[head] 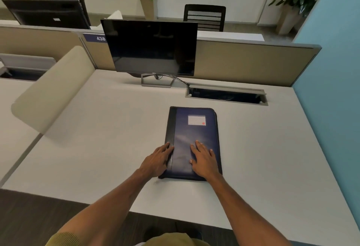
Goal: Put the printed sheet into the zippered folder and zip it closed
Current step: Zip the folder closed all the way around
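A dark blue zippered folder (191, 142) lies flat and closed on the white desk (272, 148), its long side running away from the person, spine on the left. Both hands rest on its near half. The left hand (157, 161) lies along the black spine strip, fingers stretched forward and flat, palm partly off the folder's left edge over the desk. The right hand (203, 160) lies palm-down on the blue cover toward the right side, fingers spread and pointing away. Neither grip is closed on anything: both hands are open and simply pressing or resting on the cover. A white label (196, 120) with ruled lines and a small red mark sits near the folder's far right corner. At the near left corner a bit of pale zipper pull or cord (155, 181) shows just beside the folder, too small to tell more. The printed sheet is not visible.

Beyond the folder, well apart, stands a dark monitor (150, 48) on a metal stand, its cable running to an open cable tray (227, 95) in the desk. A beige partition (253, 62) closes off the back, and a rounded beige divider (52, 92) stands at the left. Nothing lies between hands and folder. Both bare forearms reach forward from the bottom edge, converging slightly.
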Demonstrator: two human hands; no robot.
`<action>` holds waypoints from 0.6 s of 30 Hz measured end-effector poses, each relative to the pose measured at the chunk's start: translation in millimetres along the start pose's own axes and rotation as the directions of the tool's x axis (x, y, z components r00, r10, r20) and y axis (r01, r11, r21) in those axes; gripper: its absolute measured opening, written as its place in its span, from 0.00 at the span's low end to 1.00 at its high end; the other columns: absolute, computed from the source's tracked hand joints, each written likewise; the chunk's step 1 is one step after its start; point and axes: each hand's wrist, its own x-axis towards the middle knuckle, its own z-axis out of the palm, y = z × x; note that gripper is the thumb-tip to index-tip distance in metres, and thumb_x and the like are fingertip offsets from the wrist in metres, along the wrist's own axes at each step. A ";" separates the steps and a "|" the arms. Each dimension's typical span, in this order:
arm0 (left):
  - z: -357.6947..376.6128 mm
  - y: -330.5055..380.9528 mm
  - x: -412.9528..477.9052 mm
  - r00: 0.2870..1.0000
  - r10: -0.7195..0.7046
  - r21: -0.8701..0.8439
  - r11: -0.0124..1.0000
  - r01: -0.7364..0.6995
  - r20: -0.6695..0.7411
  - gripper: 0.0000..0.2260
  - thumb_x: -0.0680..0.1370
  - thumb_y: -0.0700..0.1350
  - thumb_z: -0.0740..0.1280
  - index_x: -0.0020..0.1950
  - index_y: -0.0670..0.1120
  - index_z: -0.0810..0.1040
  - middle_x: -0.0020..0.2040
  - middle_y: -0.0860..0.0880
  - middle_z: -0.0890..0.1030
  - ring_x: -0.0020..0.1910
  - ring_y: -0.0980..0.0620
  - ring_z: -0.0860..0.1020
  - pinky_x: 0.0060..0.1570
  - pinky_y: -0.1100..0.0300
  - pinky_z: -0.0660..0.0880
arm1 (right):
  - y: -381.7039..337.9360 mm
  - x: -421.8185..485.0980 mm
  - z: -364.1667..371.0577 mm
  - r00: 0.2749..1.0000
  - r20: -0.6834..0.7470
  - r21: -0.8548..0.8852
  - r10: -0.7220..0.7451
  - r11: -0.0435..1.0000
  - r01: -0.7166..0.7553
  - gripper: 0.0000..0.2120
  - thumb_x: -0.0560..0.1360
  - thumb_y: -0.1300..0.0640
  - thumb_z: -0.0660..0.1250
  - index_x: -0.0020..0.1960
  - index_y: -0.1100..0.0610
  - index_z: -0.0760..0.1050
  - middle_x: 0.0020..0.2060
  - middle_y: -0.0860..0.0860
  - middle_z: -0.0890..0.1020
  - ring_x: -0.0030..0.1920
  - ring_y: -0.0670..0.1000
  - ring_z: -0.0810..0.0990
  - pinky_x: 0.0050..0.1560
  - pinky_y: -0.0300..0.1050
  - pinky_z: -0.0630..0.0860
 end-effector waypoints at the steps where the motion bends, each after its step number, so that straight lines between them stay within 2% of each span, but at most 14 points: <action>1: -0.6 -4.6 -5.4 1.000 -0.012 -0.019 1.000 0.011 -0.021 0.30 0.85 0.38 0.60 0.87 0.49 0.58 0.87 0.48 0.56 0.81 0.41 0.68 0.73 0.46 0.74 | -5.8 -1.0 1.5 0.999 -0.032 0.004 0.020 1.000 -0.020 0.32 0.85 0.49 0.64 0.85 0.50 0.56 0.86 0.51 0.54 0.86 0.54 0.54 0.85 0.61 0.54; 2: -0.4 -9.7 -11.0 0.999 -0.025 -0.036 0.999 0.024 -0.039 0.29 0.83 0.36 0.61 0.85 0.48 0.63 0.85 0.48 0.62 0.75 0.40 0.74 0.67 0.46 0.77 | -12.6 -3.4 4.5 0.996 -0.079 0.016 0.040 0.999 -0.039 0.30 0.84 0.51 0.65 0.83 0.50 0.60 0.84 0.52 0.58 0.84 0.54 0.58 0.84 0.59 0.57; 4: 1.8 -20.4 -22.2 0.998 -0.044 -0.075 0.996 0.040 -0.054 0.27 0.80 0.33 0.62 0.79 0.48 0.69 0.77 0.47 0.72 0.66 0.39 0.80 0.60 0.46 0.78 | -27.9 -10.2 13.9 0.978 -0.195 0.056 0.074 0.996 -0.064 0.24 0.83 0.53 0.64 0.78 0.50 0.67 0.78 0.50 0.69 0.78 0.52 0.68 0.79 0.52 0.67; 6: 7.2 -31.1 -33.4 0.998 -0.041 -0.106 0.994 0.036 -0.043 0.25 0.79 0.33 0.63 0.75 0.48 0.71 0.71 0.47 0.78 0.65 0.43 0.80 0.62 0.48 0.78 | -42.8 -18.7 25.8 0.956 -0.282 0.104 0.079 0.993 -0.052 0.16 0.84 0.52 0.62 0.70 0.50 0.74 0.68 0.48 0.77 0.67 0.49 0.76 0.69 0.46 0.75; 8: 14.0 -39.8 -44.3 0.999 -0.030 -0.110 0.994 0.026 -0.032 0.23 0.80 0.33 0.62 0.74 0.47 0.74 0.69 0.47 0.80 0.66 0.45 0.79 0.64 0.49 0.78 | -57.1 -26.8 37.2 0.949 -0.311 0.138 0.053 0.990 -0.010 0.11 0.84 0.50 0.63 0.62 0.51 0.79 0.59 0.48 0.82 0.57 0.48 0.80 0.59 0.44 0.80; 13: 25.8 -53.0 -61.9 1.000 0.027 -0.068 0.997 -0.028 -0.015 0.19 0.81 0.38 0.65 0.71 0.50 0.78 0.69 0.49 0.76 0.68 0.48 0.75 0.62 0.50 0.80 | -91.5 -42.3 60.3 0.982 -0.190 0.186 0.022 0.982 0.014 0.16 0.83 0.43 0.62 0.50 0.51 0.85 0.42 0.47 0.87 0.41 0.47 0.84 0.48 0.46 0.85; 15: 31.3 -55.6 -65.5 0.998 0.057 -0.037 0.998 -0.059 -0.031 0.14 0.84 0.45 0.67 0.69 0.51 0.79 0.70 0.51 0.75 0.67 0.49 0.75 0.62 0.51 0.80 | -102.4 -47.0 68.1 0.993 -0.121 0.171 0.010 0.985 0.011 0.18 0.82 0.41 0.63 0.49 0.52 0.85 0.41 0.47 0.88 0.40 0.48 0.85 0.47 0.46 0.85; 18: 37.3 -58.3 -69.1 0.995 0.073 -0.010 0.997 -0.074 -0.070 0.11 0.86 0.48 0.66 0.67 0.50 0.79 0.67 0.51 0.76 0.65 0.49 0.75 0.60 0.51 0.80 | -117.4 -52.6 78.5 0.998 -0.056 0.171 0.015 0.985 -0.005 0.18 0.81 0.37 0.65 0.56 0.50 0.83 0.47 0.46 0.88 0.46 0.48 0.87 0.50 0.46 0.84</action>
